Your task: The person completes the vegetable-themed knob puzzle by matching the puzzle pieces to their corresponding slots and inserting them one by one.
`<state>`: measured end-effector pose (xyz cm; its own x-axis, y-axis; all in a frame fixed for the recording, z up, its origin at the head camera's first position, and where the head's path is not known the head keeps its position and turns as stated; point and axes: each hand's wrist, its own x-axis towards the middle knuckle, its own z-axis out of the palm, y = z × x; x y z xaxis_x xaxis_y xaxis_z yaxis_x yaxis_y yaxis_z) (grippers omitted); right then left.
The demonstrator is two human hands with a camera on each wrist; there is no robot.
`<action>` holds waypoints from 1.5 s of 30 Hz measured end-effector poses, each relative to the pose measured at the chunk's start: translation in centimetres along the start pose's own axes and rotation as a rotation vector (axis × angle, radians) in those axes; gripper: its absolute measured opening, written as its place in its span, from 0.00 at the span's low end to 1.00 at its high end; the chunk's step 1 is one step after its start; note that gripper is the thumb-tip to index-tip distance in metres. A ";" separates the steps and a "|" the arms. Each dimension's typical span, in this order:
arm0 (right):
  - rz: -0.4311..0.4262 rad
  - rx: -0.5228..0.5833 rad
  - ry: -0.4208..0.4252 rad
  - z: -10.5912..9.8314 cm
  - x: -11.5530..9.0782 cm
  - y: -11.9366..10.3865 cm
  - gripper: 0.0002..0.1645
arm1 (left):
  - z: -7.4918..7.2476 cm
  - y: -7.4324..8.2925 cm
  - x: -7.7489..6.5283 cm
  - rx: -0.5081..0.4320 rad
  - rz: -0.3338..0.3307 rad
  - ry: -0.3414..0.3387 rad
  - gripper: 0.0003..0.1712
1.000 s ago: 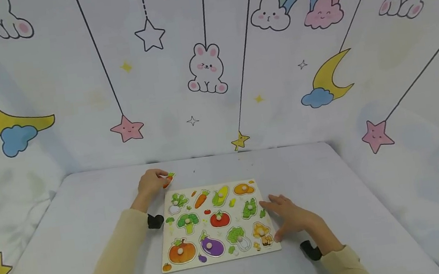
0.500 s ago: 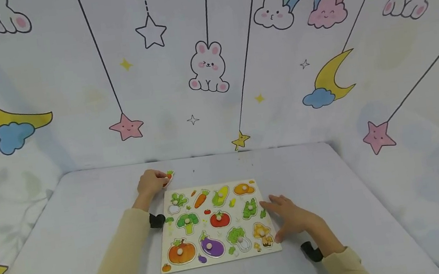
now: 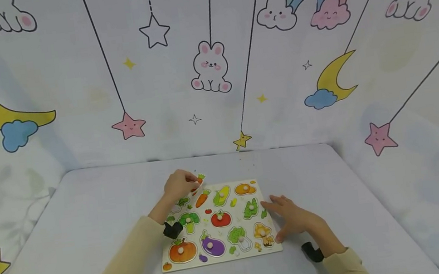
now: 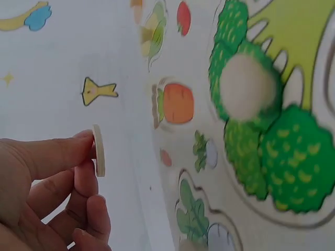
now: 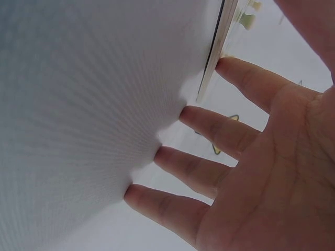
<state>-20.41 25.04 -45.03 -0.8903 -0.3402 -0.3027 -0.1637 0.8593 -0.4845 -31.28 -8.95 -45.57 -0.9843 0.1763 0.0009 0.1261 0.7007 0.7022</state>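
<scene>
In the head view, my left hand (image 3: 179, 185) pinches a carrot puzzle piece (image 3: 200, 181) over the back left edge of the vegetable puzzle board (image 3: 237, 215). The left wrist view shows the piece (image 4: 99, 151) edge-on between thumb and fingers, beside the board's printed carrot outline (image 4: 178, 103), which has no knob. Other pictures, such as the tomato (image 3: 221, 219) and eggplant (image 3: 213, 246), bear round knobs. My right hand (image 3: 293, 217) rests at the board's right side with fingers spread. One fingertip (image 5: 224, 64) touches the board's edge; the others press on the tabletop.
A white cloth covers the table (image 3: 99, 193) around the board. Behind it stands a backdrop (image 3: 173, 92) printed with rabbits, stars, moons and a rainbow. Black wrist mounts (image 3: 173, 230) sit on both wrists, the left one overlapping the board in the head view.
My left hand has carried the carrot piece rightward from beyond the board's back left corner to its back edge near the carrot outline. The right hand and board stay put.
</scene>
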 end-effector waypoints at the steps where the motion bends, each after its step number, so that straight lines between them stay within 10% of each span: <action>1: 0.002 0.002 -0.002 0.0 0.0 0.0 0.61 | 0.4 0.2 -0.2 0.013 -0.004 -0.010 0.10; 45: 0.009 -0.031 0.006 -0.1 0.1 -0.1 0.61 | 2.7 0.7 -1.6 0.237 -0.016 -0.083 0.05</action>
<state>-20.51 24.95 -44.92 -0.8943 -0.3304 -0.3016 -0.1690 0.8738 -0.4559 -29.34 -6.89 -46.99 -0.9741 0.2136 -0.0743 0.1459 0.8445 0.5154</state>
